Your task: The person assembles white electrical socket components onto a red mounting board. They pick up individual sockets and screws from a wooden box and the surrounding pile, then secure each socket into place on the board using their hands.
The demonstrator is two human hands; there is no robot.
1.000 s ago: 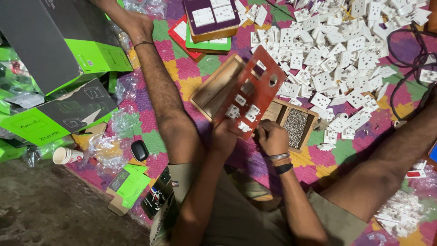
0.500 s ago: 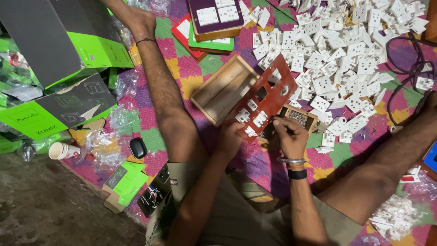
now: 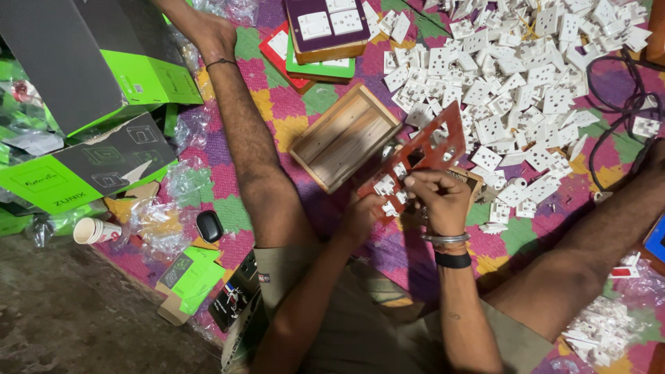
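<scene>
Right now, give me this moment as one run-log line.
left hand: holds red-brown switch plate from below | right hand: grip on white switch module at plate | open wooden box: beside plate | loose white modules: heaped beyond

the lower corner of the reddish-brown cut-out switch plate (image 3: pixel 428 156) is covered by the left hand (image 3: pixel 360 216) and right hand (image 3: pixel 438 199), so how each grip closes on it cannot be told. the right fingers (image 3: pixel 424 181) hide whatever small part they pinch. a second wooden box (image 3: pixel 472 181) behind the right hand shows only a sliver. the heap of white plastic sockets (image 3: pixel 526 76) runs off the top edge. the purple switch panel (image 3: pixel 325 21) is cut by the top edge. the black cable (image 3: pixel 623 104) leaves at the right edge. a blue object (image 3: pixel 657 239) at the right edge is too cropped to identify.
</scene>
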